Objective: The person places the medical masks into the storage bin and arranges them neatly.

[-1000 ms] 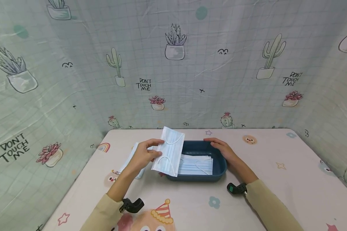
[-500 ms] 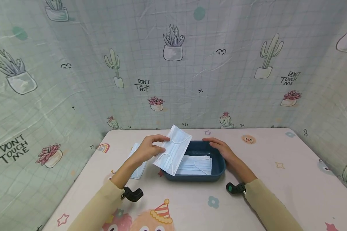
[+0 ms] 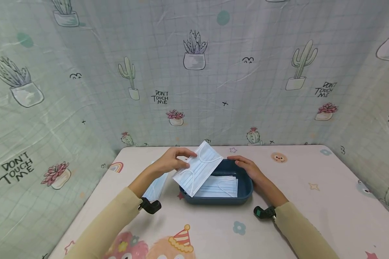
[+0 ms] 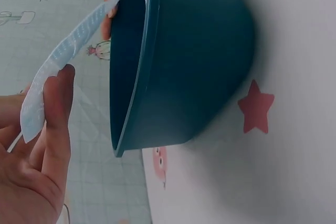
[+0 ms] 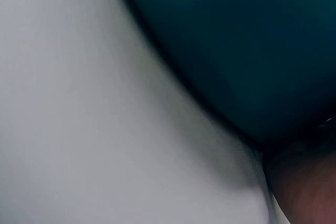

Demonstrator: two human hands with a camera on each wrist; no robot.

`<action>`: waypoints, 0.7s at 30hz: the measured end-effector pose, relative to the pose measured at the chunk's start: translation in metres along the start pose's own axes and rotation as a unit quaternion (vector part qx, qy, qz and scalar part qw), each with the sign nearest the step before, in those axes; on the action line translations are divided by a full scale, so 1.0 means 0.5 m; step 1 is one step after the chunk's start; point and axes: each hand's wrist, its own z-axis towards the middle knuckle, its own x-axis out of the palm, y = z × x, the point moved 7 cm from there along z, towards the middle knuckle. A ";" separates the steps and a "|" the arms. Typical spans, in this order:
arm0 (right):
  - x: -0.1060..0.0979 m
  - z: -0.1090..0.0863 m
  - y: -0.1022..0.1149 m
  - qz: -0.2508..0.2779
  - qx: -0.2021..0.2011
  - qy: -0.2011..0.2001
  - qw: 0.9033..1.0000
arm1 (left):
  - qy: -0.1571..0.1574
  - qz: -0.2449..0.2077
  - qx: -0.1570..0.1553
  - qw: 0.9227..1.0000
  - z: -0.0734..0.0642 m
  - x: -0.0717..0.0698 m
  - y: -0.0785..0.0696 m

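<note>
My left hand (image 3: 172,161) pinches a pale blue disposable face mask (image 3: 199,171) between thumb and fingers. The mask tilts above the left side of a dark blue plastic bin (image 3: 214,200), its white ear loops facing up. Inside the bin lies a stack of face masks (image 3: 218,187), laid crosswise. My right hand (image 3: 251,171) holds the bin's rim at the far right corner. Seen edge-on in the left wrist view, the held mask (image 4: 65,48) leans toward the bin's opening. Blue bin wall (image 5: 236,40) takes up much of the right wrist view.
Partly behind the left forearm, more face masks (image 3: 156,187) lie on the table left of the bin. A pink patterned cloth (image 3: 288,223) covers the table. Fabric printed with cacti (image 3: 194,108) hangs at the back and sides.
My left hand has carried the mask to the right, further over the bin, and turned it clockwise. The right hand keeps its place on the rim.
</note>
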 end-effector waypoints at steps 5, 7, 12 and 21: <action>-0.001 -0.002 0.000 0.006 0.001 -0.001 1.000 | 0.032 0.011 0.006 0.999 0.013 0.005 -0.001; -0.001 -0.003 -0.001 0.009 0.003 -0.003 1.000 | 0.047 0.015 0.010 0.999 0.016 0.009 -0.004; 0.000 -0.003 -0.002 0.008 0.001 -0.003 1.000 | 0.077 0.026 0.009 0.997 0.022 0.016 -0.013; -0.001 -0.001 -0.002 0.001 -0.005 0.000 1.000 | 0.119 0.039 -0.001 0.992 0.034 0.017 -0.017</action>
